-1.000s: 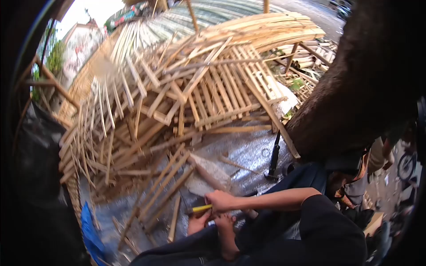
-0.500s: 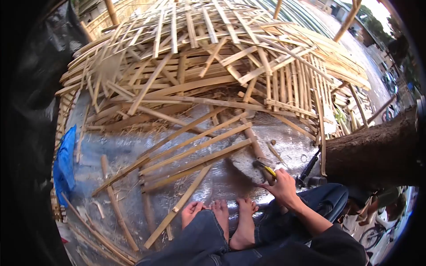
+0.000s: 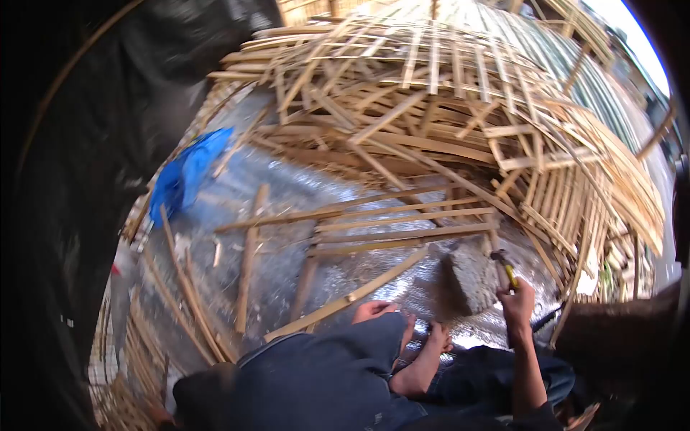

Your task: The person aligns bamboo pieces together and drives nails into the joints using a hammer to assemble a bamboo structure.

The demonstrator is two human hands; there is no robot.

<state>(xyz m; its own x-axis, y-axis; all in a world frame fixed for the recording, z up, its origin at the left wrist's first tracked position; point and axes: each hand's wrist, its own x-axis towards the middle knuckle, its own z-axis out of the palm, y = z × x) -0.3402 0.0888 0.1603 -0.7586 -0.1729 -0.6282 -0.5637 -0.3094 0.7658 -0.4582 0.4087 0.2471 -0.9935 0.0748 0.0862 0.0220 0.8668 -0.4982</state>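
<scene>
The right hand (image 3: 517,303) grips a yellow-handled claw-like metal hammer (image 3: 511,276), probably head-heavy, best held low; I cannot tell the left hand's (image 3: 372,310) grip.

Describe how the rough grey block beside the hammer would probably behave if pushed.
The grey block looks like stone or concrete, so expect it to be rigid and heavy for its size. Its broad, angular shape suggests it would drag rather than roll. The shiny sheet beneath it looks thin and might wrinkle under it.
</scene>
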